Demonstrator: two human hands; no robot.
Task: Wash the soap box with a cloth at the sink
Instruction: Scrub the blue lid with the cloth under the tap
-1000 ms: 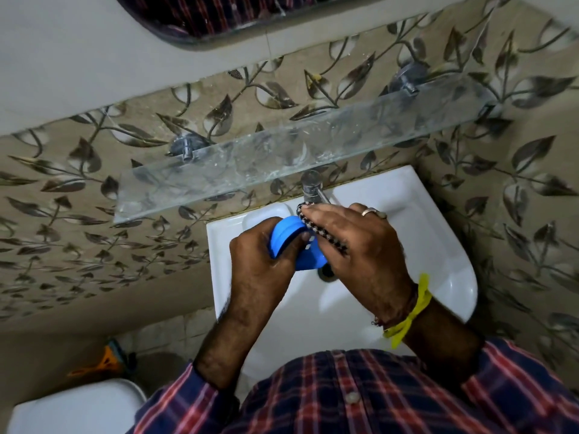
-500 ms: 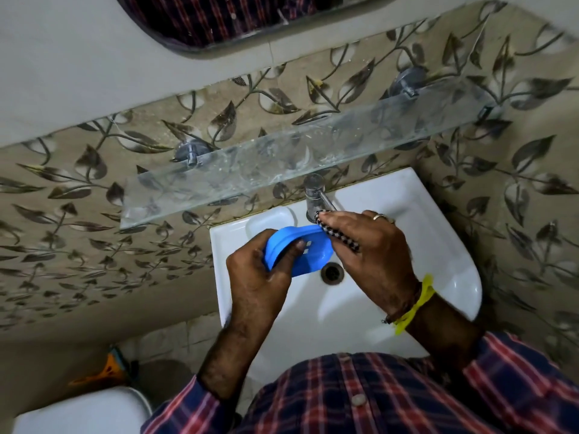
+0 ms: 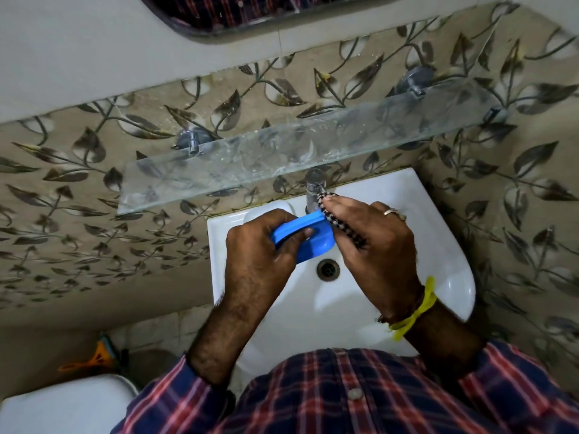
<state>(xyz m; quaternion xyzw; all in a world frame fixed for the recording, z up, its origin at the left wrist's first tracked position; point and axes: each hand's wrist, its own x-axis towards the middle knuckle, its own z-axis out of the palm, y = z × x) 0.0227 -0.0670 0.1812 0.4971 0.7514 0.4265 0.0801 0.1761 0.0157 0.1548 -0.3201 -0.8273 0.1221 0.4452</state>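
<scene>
A blue plastic soap box (image 3: 316, 244) is held over the white sink (image 3: 438, 233), just above the drain (image 3: 328, 269). My left hand (image 3: 260, 255) grips its left end, thumb across the front. My right hand (image 3: 372, 242) presses a black-and-white checked cloth (image 3: 332, 214) against the box's right end. Most of the cloth is hidden under my fingers. The chrome tap (image 3: 315, 187) stands right behind the cloth.
A glass shelf (image 3: 282, 155) juts out from the leaf-patterned wall just above the tap. A mirror (image 3: 250, 14) hangs higher up. A white toilet lid (image 3: 62, 405) and an orange object (image 3: 91, 360) lie at lower left on the floor side.
Both hands have lifted the soap box a little toward the tap, uncovering the drain. The box has turned in my left hand and the cloth has slid along its right end.
</scene>
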